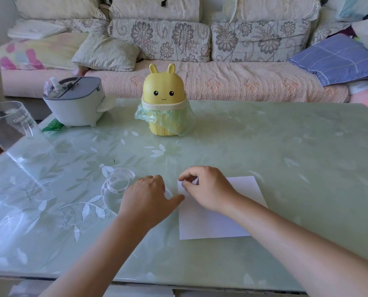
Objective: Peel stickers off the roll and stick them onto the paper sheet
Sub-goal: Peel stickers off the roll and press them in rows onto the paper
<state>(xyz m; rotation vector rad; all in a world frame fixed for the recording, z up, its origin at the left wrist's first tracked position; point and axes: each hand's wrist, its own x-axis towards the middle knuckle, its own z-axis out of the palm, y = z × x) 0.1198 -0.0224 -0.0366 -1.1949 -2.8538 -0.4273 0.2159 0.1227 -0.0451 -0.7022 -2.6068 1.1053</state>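
Our right hand (206,187) pinches a small sticker (194,181) between thumb and forefinger, the paper sheet (213,224) lying directly beneath. Left of that pinch, our left hand (148,198) curls beside the sticker roll (117,183); whether it grips anything, we cannot tell.

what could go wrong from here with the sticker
The sticker pinched in the right hand is over the far left corner of the paper, so it may land partly off the sheet. The roll sits beside the left hand and might get knocked or dragged.
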